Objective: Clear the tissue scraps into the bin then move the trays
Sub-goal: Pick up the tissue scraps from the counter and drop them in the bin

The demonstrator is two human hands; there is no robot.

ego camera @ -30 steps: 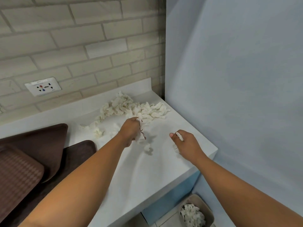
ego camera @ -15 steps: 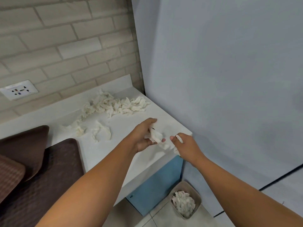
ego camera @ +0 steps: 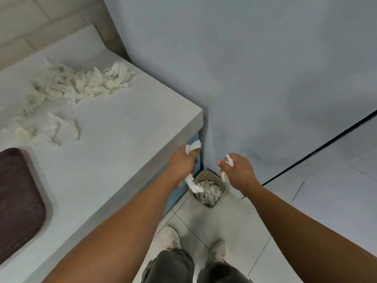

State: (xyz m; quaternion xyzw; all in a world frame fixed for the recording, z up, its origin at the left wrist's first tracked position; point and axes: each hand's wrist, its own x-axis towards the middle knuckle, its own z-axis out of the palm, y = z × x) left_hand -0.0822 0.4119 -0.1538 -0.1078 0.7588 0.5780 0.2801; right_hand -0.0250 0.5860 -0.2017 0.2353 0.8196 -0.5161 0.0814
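Observation:
My left hand (ego camera: 181, 166) is closed around white tissue scraps (ego camera: 192, 147) that stick out above and below the fist, just past the counter's corner. Small white scraps (ego camera: 229, 160) are pinched in my right hand (ego camera: 238, 170). Both hands hover over a small grey bin (ego camera: 221, 183) on the floor, which holds a heap of tissue. A long pile of tissue scraps (ego camera: 81, 84) lies at the back of the white counter (ego camera: 114, 152), with a smaller clump (ego camera: 55, 129) nearer. The corner of a dark brown tray (ego camera: 18, 205) shows at the left edge.
A grey wall (ego camera: 265, 78) stands right of the counter, close behind the bin. The floor (ego camera: 234, 221) is pale tile, and my two shoes (ego camera: 170, 237) stand near the counter's blue base (ego camera: 194, 139). Brick wall runs behind the counter.
Both hands carried tissue scraps off the counter's right edge and down over the bin. My view has tipped down toward the floor, so the bin and my feet show.

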